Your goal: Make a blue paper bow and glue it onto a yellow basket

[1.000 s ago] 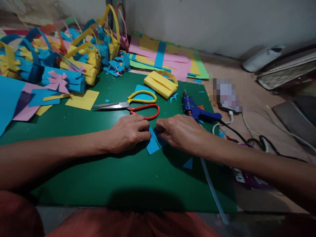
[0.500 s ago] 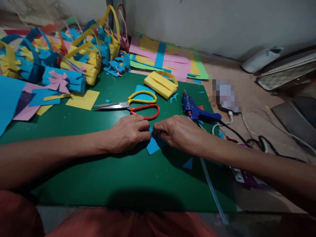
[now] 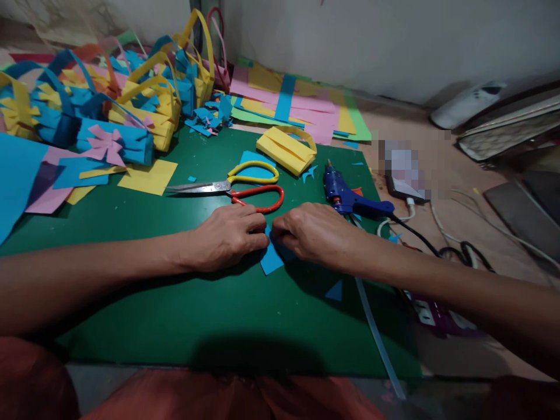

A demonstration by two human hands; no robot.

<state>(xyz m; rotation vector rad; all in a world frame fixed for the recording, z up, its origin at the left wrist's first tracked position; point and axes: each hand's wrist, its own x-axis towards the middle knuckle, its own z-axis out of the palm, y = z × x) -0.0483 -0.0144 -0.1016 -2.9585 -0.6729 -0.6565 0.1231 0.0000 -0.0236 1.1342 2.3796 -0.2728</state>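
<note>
A small piece of blue paper (image 3: 273, 260) lies on the green board (image 3: 184, 326), partly hidden by my fingers. My left hand (image 3: 231, 236) is closed, its fingertips pressing on the paper's left edge. On the other side my right hand (image 3: 308, 233) is closed too, fingers curled down onto the same paper. Just beyond my hands lie scissors (image 3: 227, 186) with one yellow and one red handle. A blue glue gun (image 3: 350, 195) rests beyond my right wrist, a long clear glue stick (image 3: 376, 332) reaching toward the front edge. A blue triangular scrap (image 3: 335, 290) sits nearby.
Several small paper baskets (image 3: 114, 143) crowd the back left. A yellow folded paper basket (image 3: 286, 150) stands behind the scissors. Coloured sheets (image 3: 306, 108) are stacked by the wall. At right are a phone (image 3: 405, 175), cables and a purple power strip (image 3: 441, 318).
My right fingers have curled slightly tighter onto the blue paper. My left hand stays in place on it. The whole view has shifted very slightly.
</note>
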